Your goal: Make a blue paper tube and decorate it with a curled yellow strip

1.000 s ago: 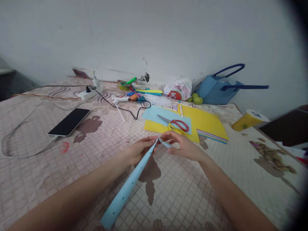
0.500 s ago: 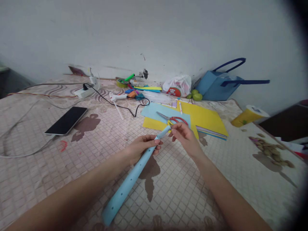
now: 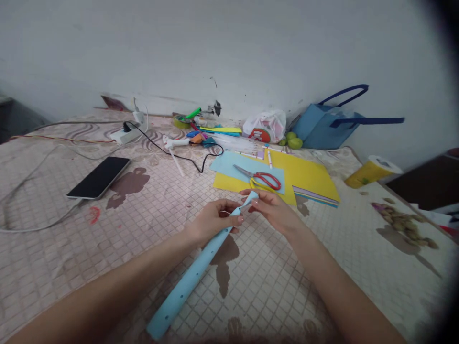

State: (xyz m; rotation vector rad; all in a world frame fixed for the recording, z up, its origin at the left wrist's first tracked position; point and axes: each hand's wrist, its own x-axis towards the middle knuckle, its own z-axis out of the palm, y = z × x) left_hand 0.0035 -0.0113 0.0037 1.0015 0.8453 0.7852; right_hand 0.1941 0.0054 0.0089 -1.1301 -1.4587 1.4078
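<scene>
A long light-blue paper strip (image 3: pixel 191 276) with a row of dark dots slants from the near table toward the middle. My left hand (image 3: pixel 215 220) pinches it near its far end, thumb on top. At that far end my right hand (image 3: pixel 269 206) grips the tip between thumb and fingers, and the paper there is folded or curled over. Just beyond my right hand lie scissors (image 3: pixel 267 180) with red and yellow handles, resting on light-blue paper (image 3: pixel 229 165) and yellow sheets (image 3: pixel 304 169).
A phone (image 3: pixel 99 177) on a cable lies at left, near a power strip (image 3: pixel 124 137). A white glue gun (image 3: pixel 175 142), a plastic bag (image 3: pixel 265 126), green fruit (image 3: pixel 294 142) and a blue bag (image 3: pixel 326 126) stand behind. At right are a yellow roll (image 3: pixel 373 172) and brownish pieces (image 3: pixel 403 222).
The strip's far end has bent and turned between my fingers. My right hand has shifted slightly down and closer to my left hand, uncovering more of the scissors' handles.
</scene>
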